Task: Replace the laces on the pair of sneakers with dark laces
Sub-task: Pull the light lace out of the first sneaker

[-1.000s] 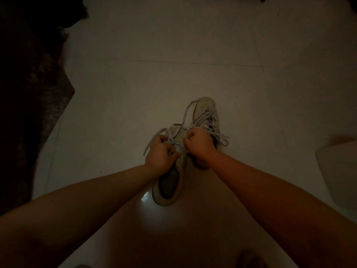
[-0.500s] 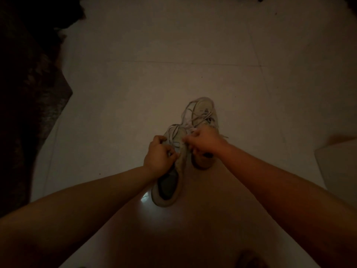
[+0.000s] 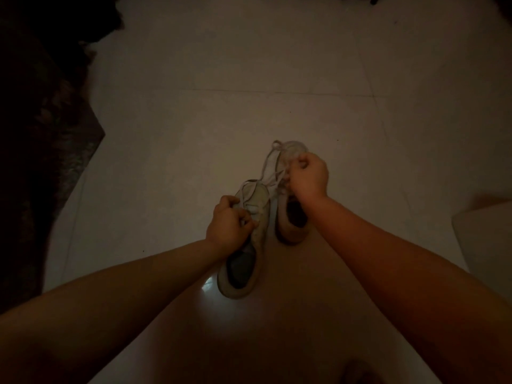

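I am unlacing the pale sneakers point(image 3: 256, 214) sitting side by side on the floor point(image 3: 221, 120): my left hand point(image 3: 228, 223) is gripping the near shoe at its eyelets, while my right hand point(image 3: 309, 176), at one o'clock from it, is pinching the light lace point(image 3: 270, 167). Next, I judge, I need steady pulls through each eyelet. The shoes look worn and scuffed.

no readable text, labels or numbers anywhere
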### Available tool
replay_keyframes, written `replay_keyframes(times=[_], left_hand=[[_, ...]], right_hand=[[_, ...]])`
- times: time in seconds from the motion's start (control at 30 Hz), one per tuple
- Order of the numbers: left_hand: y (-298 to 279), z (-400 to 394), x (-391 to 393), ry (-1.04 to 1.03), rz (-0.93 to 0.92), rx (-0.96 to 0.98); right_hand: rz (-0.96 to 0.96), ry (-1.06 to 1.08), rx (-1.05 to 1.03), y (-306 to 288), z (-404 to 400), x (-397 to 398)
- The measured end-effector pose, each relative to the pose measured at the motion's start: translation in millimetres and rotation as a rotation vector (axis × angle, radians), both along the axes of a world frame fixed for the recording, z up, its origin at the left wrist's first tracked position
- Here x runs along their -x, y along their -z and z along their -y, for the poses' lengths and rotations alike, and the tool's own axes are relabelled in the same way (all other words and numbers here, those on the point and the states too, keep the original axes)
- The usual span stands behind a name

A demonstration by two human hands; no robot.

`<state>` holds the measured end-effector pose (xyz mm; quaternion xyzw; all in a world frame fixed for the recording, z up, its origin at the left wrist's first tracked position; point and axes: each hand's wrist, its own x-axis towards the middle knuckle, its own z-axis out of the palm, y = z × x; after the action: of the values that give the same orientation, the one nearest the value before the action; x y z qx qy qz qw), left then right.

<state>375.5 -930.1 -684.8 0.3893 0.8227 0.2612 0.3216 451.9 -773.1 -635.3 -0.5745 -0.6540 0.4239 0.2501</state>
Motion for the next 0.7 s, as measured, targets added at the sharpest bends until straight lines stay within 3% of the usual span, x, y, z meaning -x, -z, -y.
replay_keyframes(times=[0.07,0.2,0.27,0.43,0.63,0.7], left_hand=[[0.4,-0.1,-0.4,0.003,-0.001,0.004],[0.8,-1.0,-0.3,0.003,-0.019,0.013],[-0.2,-1.6,-0.9,0.001,-0.016,0.013],[1.4,-0.4,-0.3,0.000,-0.010,0.011],[1.2,0.5,-0.6,0.012,-0.028,-0.003],[1.3,1.4,-1.3,0.005,-0.017,-0.015]], right_hand=[[0.010,-0.060,0.090,-2.9,2.7,-3.5],[0.341,-0.466,0.180,5.5,26.7,-15.8],[0.403,-0.530,0.191,13.5,33.9,-16.0],[0.366,-0.480,0.143,16.2,40.5,-4.8],[0.236,-0.178,-0.074,-6.9,13.9,-4.7],[0.225,-0.212,-0.005,-15.1,6.8,-7.5]])
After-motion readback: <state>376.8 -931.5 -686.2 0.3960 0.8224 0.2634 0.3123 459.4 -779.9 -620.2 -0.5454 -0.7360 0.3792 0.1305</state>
